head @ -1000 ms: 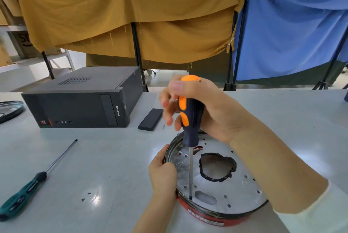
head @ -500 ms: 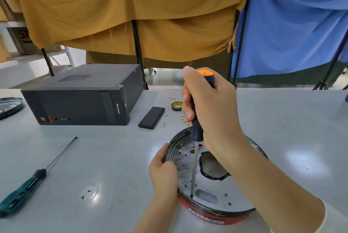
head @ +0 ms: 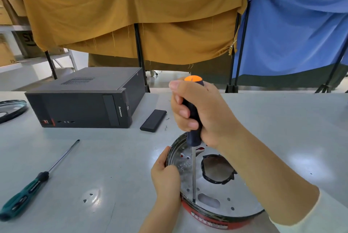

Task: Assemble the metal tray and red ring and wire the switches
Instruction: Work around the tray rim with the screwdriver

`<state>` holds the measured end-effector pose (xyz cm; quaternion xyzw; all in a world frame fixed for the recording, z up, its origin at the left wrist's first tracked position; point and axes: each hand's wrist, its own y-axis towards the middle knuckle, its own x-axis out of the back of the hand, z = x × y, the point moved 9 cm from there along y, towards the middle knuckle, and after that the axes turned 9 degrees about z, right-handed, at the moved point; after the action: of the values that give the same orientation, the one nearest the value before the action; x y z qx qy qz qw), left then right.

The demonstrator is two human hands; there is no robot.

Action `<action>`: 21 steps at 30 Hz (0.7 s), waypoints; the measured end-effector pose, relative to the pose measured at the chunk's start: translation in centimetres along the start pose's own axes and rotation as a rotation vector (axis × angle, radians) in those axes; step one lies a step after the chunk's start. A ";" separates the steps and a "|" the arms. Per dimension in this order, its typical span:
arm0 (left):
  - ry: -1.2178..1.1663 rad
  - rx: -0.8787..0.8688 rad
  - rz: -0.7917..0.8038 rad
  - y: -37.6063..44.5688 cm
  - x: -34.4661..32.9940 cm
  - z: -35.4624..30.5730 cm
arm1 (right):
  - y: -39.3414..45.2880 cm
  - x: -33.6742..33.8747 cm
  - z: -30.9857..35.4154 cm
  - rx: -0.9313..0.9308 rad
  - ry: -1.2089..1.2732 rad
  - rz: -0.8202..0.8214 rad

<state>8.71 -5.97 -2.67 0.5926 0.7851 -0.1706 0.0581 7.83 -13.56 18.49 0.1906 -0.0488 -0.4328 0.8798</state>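
Head view: my right hand [head: 203, 112] wraps its grip around the orange-capped black screwdriver [head: 194, 119], tip at the round metal tray's [head: 222, 197] near rim; left hand [head: 165, 178] clasps its edge. Tray sits in the red ring [head: 205, 219] on the desk [head: 113, 157]; screwing underway, wiring seemingly remains.

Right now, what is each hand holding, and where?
Right hand grips the orange-capped screwdriver by its handle. Left hand holds the metal tray at its left rim.
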 end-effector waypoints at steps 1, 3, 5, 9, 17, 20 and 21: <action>-0.003 0.002 -0.002 -0.1 0.0 0.0 | -0.3 0.6 0.2 0.037 -0.049 -0.106; -0.003 0.015 -0.007 -0.2 0.0 0.0 | -1.2 2.0 0.6 0.092 -0.113 -0.336; 0.002 0.029 -0.014 -0.2 0.1 0.1 | -1.9 2.7 0.8 0.116 -0.130 -0.450; 0.018 0.018 0.007 -0.2 -0.1 -0.1 | -0.9 2.0 0.9 0.060 -0.228 -0.277; 0.026 -0.004 0.017 0.0 -0.3 -0.4 | -0.2 0.6 -0.3 -0.034 0.097 0.078; 0.007 0.007 -0.003 0.0 0.0 -0.1 | -0.5 1.1 -0.1 0.085 0.041 -0.116; 0.008 0.010 -0.003 0.0 0.0 -0.1 | -0.8 1.3 0.2 0.133 0.004 -0.194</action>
<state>8.67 -5.92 -2.59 0.5924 0.7853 -0.1722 0.0519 7.98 -15.05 18.25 0.2533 -0.0569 -0.5114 0.8192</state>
